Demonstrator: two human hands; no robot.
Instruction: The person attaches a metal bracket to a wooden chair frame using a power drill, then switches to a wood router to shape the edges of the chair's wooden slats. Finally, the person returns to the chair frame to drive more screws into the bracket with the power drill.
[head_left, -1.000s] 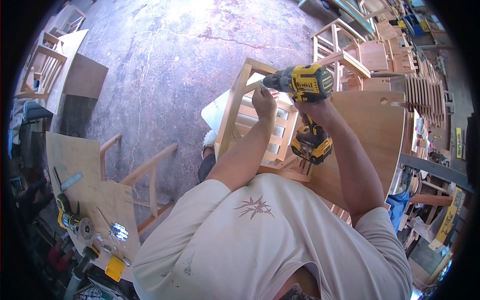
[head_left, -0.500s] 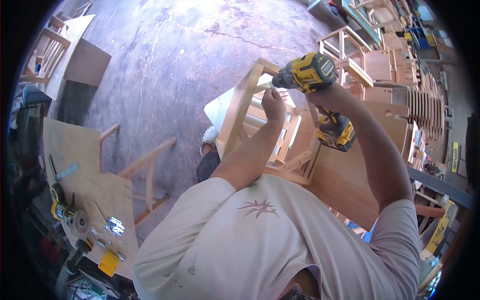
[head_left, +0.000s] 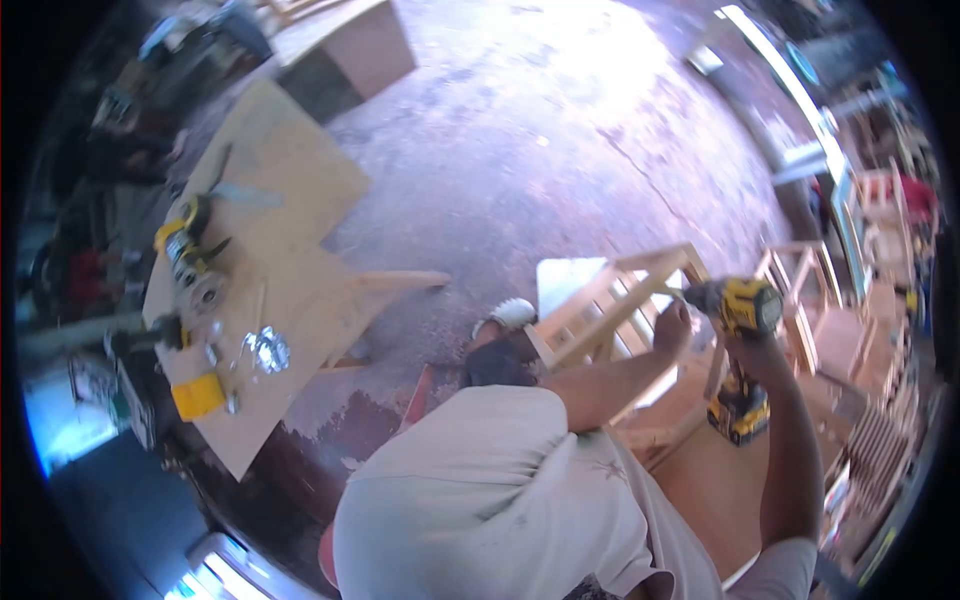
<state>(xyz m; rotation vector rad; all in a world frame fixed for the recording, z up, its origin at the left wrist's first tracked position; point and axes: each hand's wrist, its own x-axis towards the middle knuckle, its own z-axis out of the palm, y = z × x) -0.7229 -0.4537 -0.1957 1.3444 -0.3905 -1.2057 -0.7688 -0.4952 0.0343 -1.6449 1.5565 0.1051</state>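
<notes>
My right hand [head_left: 752, 352] is wrapped round the grip of a yellow and black cordless drill [head_left: 750, 305], its battery hanging below. The drill's chuck points left, at the top corner of a wooden chair frame [head_left: 615, 318]. Close beside the chuck is my left hand [head_left: 674, 328], with its fingers closed near that corner. What they pinch, if anything, is too small to make out. The frame has pale slats and lies tilted in front of my body. Where the drill's tip meets the wood is blurred.
On the left, a plywood-topped table [head_left: 300, 250] bears an angle grinder [head_left: 190, 265], a shiny pile of small metal pieces [head_left: 268, 350] and a yellow object [head_left: 198, 396]. More wooden frames [head_left: 800, 275] and stacked parts stand at right. A white shoe [head_left: 510, 314] rests on the concrete floor.
The view has swung left, so the hands, drill and chair frame now appear lower and farther right, and more of the plywood table shows. Both hands keep their places at the frame's corner.
</notes>
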